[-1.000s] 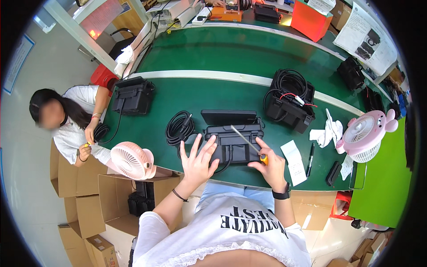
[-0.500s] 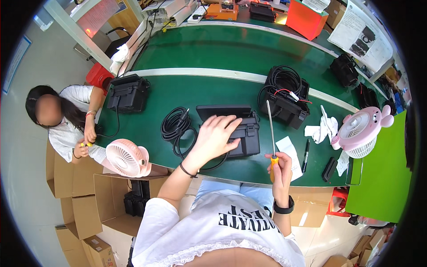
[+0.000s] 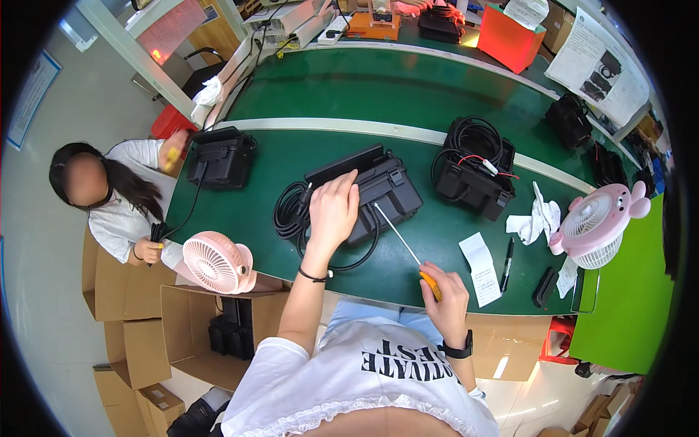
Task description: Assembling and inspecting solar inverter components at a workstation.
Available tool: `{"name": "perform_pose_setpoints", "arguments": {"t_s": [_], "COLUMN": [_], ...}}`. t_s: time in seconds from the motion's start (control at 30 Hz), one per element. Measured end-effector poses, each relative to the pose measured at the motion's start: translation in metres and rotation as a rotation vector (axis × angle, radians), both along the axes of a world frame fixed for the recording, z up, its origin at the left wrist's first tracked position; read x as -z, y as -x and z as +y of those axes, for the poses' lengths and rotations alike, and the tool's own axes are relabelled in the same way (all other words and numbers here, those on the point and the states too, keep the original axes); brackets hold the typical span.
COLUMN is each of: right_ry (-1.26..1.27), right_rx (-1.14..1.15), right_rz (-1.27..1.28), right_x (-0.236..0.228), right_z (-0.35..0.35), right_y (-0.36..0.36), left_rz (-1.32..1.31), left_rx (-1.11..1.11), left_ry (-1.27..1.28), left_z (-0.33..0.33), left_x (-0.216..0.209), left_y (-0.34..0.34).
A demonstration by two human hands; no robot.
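A black plastic box (image 3: 393, 186) stands turned at an angle on the green workbench, its flat panel raised along the far side. My left hand (image 3: 335, 211) lies over the box's left end, fingers stretched out. In my right hand (image 3: 448, 304) is a screwdriver (image 3: 399, 236) with a yellow handle, gripped by that handle. Its long shaft slants up and left, and the tip meets the near side of the box by the cable. A coiled black cable (image 3: 287, 213) with a plug lies left of the box, partly behind my left hand.
Right of the box sits another black box (image 3: 473, 186) holding coiled cable. Paper (image 3: 480, 271), a marker (image 3: 507, 266), white gloves (image 3: 537, 218) and a pink fan (image 3: 590, 218) lie farther right. At left are a second fan (image 3: 211, 262), a black box (image 3: 222, 162) and a co-worker (image 3: 109, 197).
The box has been turned counterclockwise. My right hand has lowered the screwdriver from upright, bringing its tip to the box. My left hand has shifted to the box's left end.
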State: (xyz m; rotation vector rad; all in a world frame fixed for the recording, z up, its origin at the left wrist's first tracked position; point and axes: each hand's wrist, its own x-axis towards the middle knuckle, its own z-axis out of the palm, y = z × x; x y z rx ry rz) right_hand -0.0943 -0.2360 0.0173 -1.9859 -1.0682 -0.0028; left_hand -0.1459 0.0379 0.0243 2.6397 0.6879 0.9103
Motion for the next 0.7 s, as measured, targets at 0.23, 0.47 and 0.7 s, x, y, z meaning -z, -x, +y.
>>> {"name": "perform_pose_setpoints", "arguments": {"t_s": [0.23,0.47,0.7], "right_ry": [0.022,-0.119,-0.327], "right_rx": [0.014,0.037,-0.07], "right_rz": [-0.072,0.275,1.423], "right_x": [0.003,0.013,0.005], "right_z": [0.009,0.01,0.006], "right_y": [0.003,0.009,-0.002], "left_rz": [-0.02,-0.043,-0.067], "left_rx": [-0.017,0.023,-0.004], "left_ry": [-0.023,-0.028,-0.023], "left_z": [0.0,0.002,0.001], "left_x": [0.007,0.011,0.008], "left_y": [0.0,0.002,0.0]}}
